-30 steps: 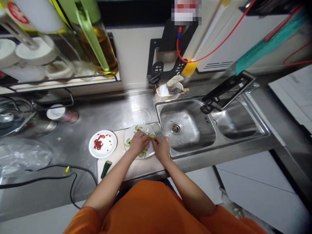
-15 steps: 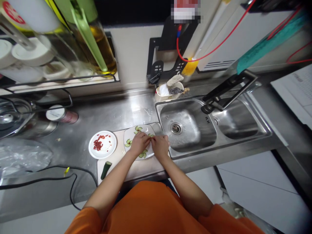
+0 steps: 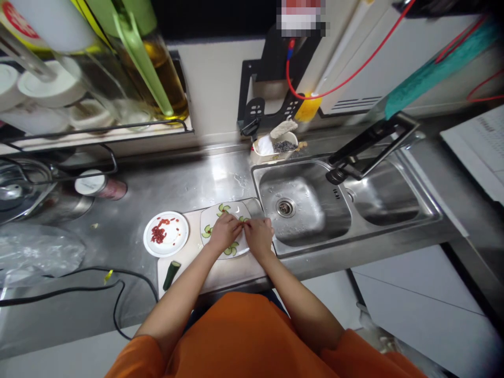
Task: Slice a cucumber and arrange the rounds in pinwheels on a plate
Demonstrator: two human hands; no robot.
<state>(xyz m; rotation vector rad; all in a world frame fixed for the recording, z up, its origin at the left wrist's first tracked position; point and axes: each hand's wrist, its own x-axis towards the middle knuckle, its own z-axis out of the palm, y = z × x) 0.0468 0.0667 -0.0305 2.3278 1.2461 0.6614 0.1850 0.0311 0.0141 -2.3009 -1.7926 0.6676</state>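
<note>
A white squarish plate (image 3: pixel 214 210) rests on the pale cutting board (image 3: pixel 192 269), with small fans of green cucumber slices (image 3: pixel 231 250) around its edge, some with a red bit at the centre. My left hand (image 3: pixel 224 232) and my right hand (image 3: pixel 259 235) meet over the plate's right side, fingertips pinched close together at one of the fans. What lies between the fingers is too small to make out. To the left, a round white plate (image 3: pixel 148 242) holds small red dried berries (image 3: pixel 158 234). A cut cucumber piece (image 3: pixel 171 275) lies on the board near my left forearm.
Right of the board is a double steel sink (image 3: pixel 303 202) with a black faucet (image 3: pixel 350 152). Behind it stands a scrubber caddy (image 3: pixel 273 149). A red-and-white can (image 3: pixel 101 185), a clear plastic bag (image 3: pixel 39 252) and a black cable (image 3: pixel 79 286) lie left. An oil bottle (image 3: pixel 157 68) stands on the rack.
Both hands keep almost the same pinched position over the plate. The view has shifted very slightly; the plates, berries and cucumber piece stay where they were.
</note>
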